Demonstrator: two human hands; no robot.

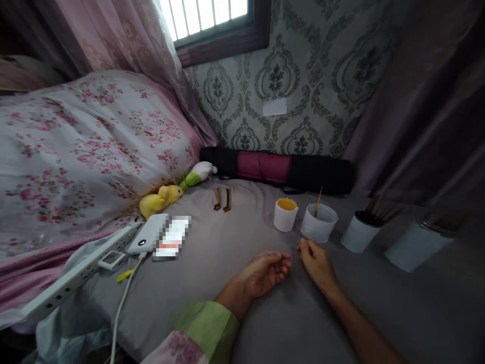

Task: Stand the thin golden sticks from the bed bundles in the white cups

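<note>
My left hand is half-curled, palm showing, empty. My right hand is curled closed; contents cannot be determined. Just beyond: a wide, white-sided cylindrical tub holding a slender stick, beside a yellow-lined cup, on creased grey fabric.

pass: gray sheet between sticks and small cup | blocking right: tub, standing stick, two cans

No text is legible, with pixelation masking the face of a flat item lying left of the left grip.
</note>
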